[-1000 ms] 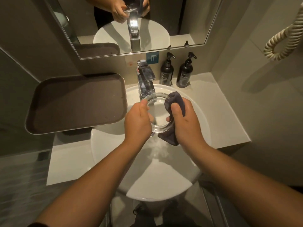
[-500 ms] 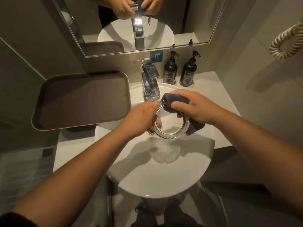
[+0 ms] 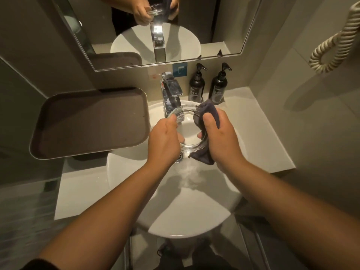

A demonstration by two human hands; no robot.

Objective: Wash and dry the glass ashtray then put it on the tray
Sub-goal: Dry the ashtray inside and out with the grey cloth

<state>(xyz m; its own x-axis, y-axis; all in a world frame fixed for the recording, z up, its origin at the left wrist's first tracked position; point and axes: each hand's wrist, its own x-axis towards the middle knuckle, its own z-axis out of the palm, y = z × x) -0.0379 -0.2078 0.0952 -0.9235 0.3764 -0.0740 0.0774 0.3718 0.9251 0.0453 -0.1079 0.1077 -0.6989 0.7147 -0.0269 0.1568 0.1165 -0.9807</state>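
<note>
A round clear glass ashtray is held tilted above the white basin, just in front of the tap. My left hand grips its left rim. My right hand presses a dark grey cloth over the ashtray's right rim, thumb on top; the cloth's lower end hangs out below my palm. The brown tray lies on the counter to the left of the basin, with nothing on it.
A chrome tap stands at the back of the basin, no water running. Two dark pump bottles stand against the wall behind. A mirror hangs above. A coiled cord hangs at the upper right.
My right hand has swung with the cloth from the ashtray's far rim round to its right side. The ashtray has turned between my hands, staying above the basin.
</note>
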